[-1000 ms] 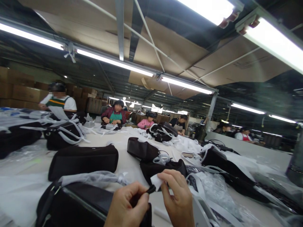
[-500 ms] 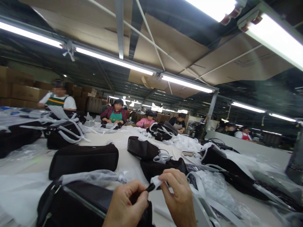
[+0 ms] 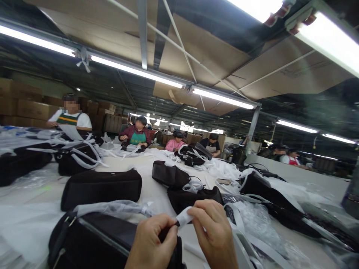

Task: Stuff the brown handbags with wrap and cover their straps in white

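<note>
Low in the head view, my left hand [image 3: 155, 241] pinches a dark strap end, mostly hidden by its fingers. My right hand [image 3: 214, 231] holds a white wrapping strip [image 3: 183, 218] between thumb and fingers. The strip reaches the dark tip at my left fingertips. Beneath and left of my left hand lies a black bag [image 3: 92, 239] with metal rings. A translucent wrapped strap [image 3: 112, 207] runs along the bag's top.
A black bag [image 3: 102, 189] and a dark pouch [image 3: 169, 174] lie farther back. Clear plastic wrap [image 3: 259, 224] and a long black bag [image 3: 266, 194] are on the right. Several people sit across the table, one in a green apron [image 3: 137, 138].
The white strip now covers more of the dark strap end between my hands. The far person in the green apron has raised a hand. The view has shifted slightly.
</note>
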Demonstrator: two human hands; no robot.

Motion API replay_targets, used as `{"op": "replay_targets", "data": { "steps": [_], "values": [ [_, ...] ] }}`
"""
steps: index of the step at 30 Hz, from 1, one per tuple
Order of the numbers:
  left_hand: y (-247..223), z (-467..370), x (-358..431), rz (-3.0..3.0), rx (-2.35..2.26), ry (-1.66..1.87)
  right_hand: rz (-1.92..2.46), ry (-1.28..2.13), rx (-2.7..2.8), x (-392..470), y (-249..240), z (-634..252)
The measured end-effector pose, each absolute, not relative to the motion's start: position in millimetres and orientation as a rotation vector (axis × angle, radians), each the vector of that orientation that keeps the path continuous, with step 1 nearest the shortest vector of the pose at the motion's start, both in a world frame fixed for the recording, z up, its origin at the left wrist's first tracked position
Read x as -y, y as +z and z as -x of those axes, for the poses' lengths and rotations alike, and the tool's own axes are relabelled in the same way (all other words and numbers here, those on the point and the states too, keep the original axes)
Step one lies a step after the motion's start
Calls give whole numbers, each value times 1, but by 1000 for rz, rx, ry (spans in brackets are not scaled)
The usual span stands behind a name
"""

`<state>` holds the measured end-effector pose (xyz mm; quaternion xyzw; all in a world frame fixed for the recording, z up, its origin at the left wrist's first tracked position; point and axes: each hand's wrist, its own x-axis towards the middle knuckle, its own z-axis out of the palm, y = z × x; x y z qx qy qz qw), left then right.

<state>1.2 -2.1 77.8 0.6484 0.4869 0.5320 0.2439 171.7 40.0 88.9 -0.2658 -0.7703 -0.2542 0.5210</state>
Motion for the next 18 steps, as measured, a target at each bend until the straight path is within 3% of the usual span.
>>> {"op": "replay_targets", "data": {
  "steps": [11,18],
  "values": [
    [68,-5,-9,-1579,-869,1561,511,-745,1901,-24,105,-182],
    [76,-1,-3,-1540,-991,1568,490,-831,1767,-20,97,-175]
  ]
}}
